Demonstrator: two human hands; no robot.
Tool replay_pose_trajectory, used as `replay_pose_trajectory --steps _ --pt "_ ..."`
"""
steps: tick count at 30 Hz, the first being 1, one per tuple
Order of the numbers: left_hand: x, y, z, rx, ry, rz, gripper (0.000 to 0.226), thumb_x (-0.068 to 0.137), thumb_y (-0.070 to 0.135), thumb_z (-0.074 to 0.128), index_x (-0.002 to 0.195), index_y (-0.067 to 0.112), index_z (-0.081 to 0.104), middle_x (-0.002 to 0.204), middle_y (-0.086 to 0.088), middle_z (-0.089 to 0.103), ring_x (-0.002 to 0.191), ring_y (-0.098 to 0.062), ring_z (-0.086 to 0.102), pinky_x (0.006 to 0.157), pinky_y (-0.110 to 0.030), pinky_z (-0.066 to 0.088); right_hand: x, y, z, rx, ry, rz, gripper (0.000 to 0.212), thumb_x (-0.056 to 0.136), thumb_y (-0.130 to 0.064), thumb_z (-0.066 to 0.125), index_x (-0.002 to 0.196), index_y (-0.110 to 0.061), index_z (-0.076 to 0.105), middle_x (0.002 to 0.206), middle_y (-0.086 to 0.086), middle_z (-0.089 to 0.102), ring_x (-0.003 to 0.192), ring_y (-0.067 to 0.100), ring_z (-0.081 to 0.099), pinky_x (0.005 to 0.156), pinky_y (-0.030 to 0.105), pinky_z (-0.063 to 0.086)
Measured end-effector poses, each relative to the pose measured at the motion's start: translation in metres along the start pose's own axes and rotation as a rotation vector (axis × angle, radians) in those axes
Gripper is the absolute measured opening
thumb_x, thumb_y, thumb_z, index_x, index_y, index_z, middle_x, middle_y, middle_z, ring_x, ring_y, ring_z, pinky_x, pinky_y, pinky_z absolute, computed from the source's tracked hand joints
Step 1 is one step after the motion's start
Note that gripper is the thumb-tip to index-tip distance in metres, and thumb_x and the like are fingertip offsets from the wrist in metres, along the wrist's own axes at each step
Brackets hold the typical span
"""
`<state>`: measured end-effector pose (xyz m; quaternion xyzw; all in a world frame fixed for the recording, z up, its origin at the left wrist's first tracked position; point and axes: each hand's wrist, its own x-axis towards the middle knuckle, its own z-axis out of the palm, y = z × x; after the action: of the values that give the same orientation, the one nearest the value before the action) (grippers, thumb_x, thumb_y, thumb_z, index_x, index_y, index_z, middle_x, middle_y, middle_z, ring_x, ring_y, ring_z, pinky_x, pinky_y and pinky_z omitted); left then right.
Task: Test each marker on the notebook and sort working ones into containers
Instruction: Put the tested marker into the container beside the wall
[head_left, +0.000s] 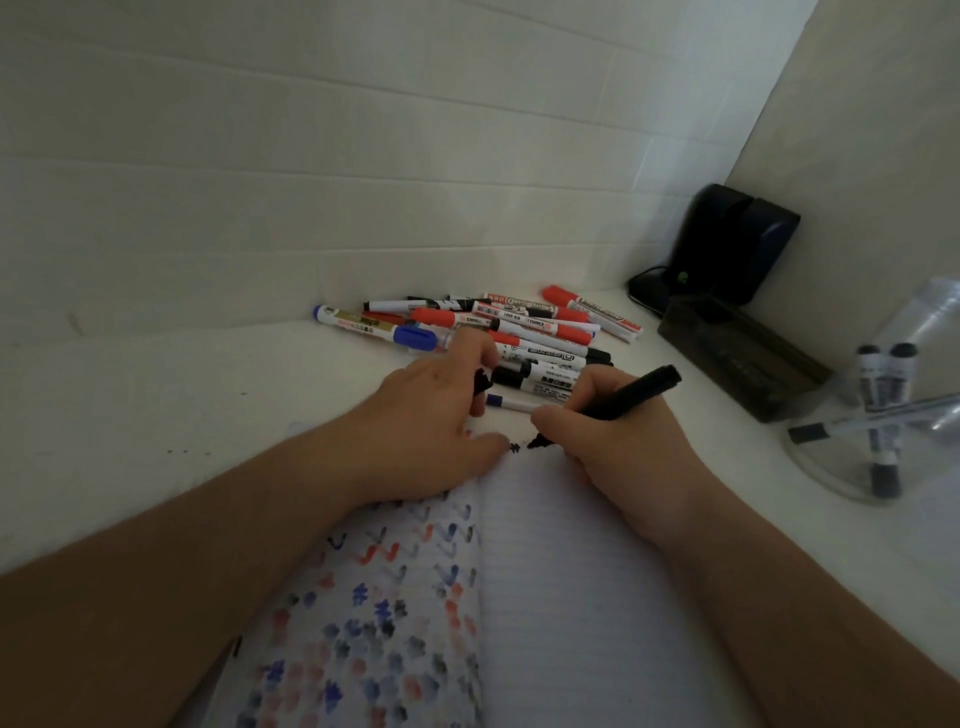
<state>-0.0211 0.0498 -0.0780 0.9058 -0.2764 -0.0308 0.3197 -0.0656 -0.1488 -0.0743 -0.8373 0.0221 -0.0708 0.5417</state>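
On the white table, the left hand (431, 415) pinched a small black cap (482, 383) while pressing the open lined notebook (561, 597), its left page dotted with ink marks. The right hand (618, 441) had its fingers clamped on a slim black marker (631, 396), tip on paper. Plastic markers (498, 327) lay piled toward the back edge; a clear round container (893, 415) held markers at the right edge.

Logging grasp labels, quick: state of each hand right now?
Left hand: pinches a black cap and rests on the notebook.
Right hand: grips the black marker, tip on the page.
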Motion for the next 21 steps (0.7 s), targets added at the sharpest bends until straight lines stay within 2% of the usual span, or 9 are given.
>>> replay_pose_trajectory --steps 3,6,7,9,11,14,18,21 --pt "0.002 -0.001 0.001 -0.051 0.041 0.051 0.027 0.105 0.022 0.048 0.119 0.036 0.030 0.109 0.016 0.060 0.090 -0.002 0.060 0.083 -0.024 0.051 -0.004 0.002 -0.011 0.349 -0.128 -0.038 0.020 0.076 -0.016 0.087 0.077 -0.020 0.068 0.064 0.002 0.058 0.054 0.013 0.049 0.048 0.022 0.041" --pt "0.003 0.001 -0.001 -0.074 0.027 0.057 0.018 0.107 0.020 0.047 0.116 0.033 0.040 0.110 0.019 0.063 0.096 -0.001 0.061 0.086 -0.022 0.051 -0.005 0.004 -0.021 0.593 -0.148 0.033 0.007 0.086 -0.019 0.078 0.086 -0.017 0.072 0.070 0.009 0.061 0.058 0.020 0.049 0.044 0.022 0.040" --pt "0.002 0.001 -0.001 -0.082 0.019 0.056 0.016 0.107 0.021 0.048 0.115 0.033 0.042 0.110 0.019 0.063 0.100 -0.001 0.061 0.090 -0.024 0.051 -0.005 0.005 -0.023 0.654 -0.162 0.061 0.009 0.089 -0.023 0.072 0.091 -0.014 0.072 0.073 0.011 0.063 0.058 0.020 0.051 0.043 0.023 0.040" --pt "0.002 0.004 -0.001 -0.087 0.009 0.060 0.015 0.106 0.022 0.050 0.115 0.033 0.045 0.112 0.019 0.064 0.105 -0.001 0.060 0.096 -0.028 0.052 -0.003 0.005 -0.025 0.742 -0.204 0.105 0.027 0.081 -0.026 0.062 0.099 -0.008 0.072 0.079 0.015 0.068 0.058 0.021 0.053 0.043 0.024 0.040" --pt "0.001 0.005 -0.002 -0.086 0.009 0.069 0.015 0.106 0.022 0.051 0.115 0.033 0.047 0.112 0.019 0.064 0.105 -0.002 0.060 0.097 -0.031 0.052 -0.002 0.005 -0.025 0.763 -0.211 0.126 0.039 0.076 -0.030 0.057 0.101 -0.006 0.074 0.082 0.018 0.071 0.060 0.022 0.052 0.044 0.025 0.042" --pt "0.000 0.008 -0.002 -0.071 0.011 0.092 0.014 0.106 0.024 0.051 0.115 0.033 0.048 0.110 0.018 0.064 0.100 -0.002 0.059 0.092 -0.032 0.053 -0.003 0.004 -0.024 0.714 -0.210 0.140 0.047 0.079 -0.032 0.048 0.105 -0.003 0.076 0.088 0.021 0.072 0.063 0.021 0.053 0.049 0.025 0.045" --pt "0.000 0.007 -0.001 -0.047 0.025 0.098 0.012 0.104 0.030 0.054 0.114 0.035 0.050 0.107 0.014 0.063 0.093 -0.002 0.059 0.083 -0.029 0.053 -0.002 0.003 -0.020 0.567 -0.174 0.143 0.038 0.098 -0.021 0.042 0.110 -0.008 0.075 0.095 0.021 0.074 0.065 0.022 0.054 0.056 0.031 0.040" --pt "0.001 0.004 0.000 -0.043 0.097 0.135 0.014 0.103 0.032 0.056 0.116 0.036 0.054 0.103 0.016 0.062 0.092 0.001 0.057 0.076 -0.021 0.047 -0.002 0.000 -0.017 0.514 -0.108 0.094 0.030 0.105 -0.018 0.045 0.094 -0.021 0.072 0.089 0.021 0.073 0.060 0.023 0.053 0.052 0.030 0.039"
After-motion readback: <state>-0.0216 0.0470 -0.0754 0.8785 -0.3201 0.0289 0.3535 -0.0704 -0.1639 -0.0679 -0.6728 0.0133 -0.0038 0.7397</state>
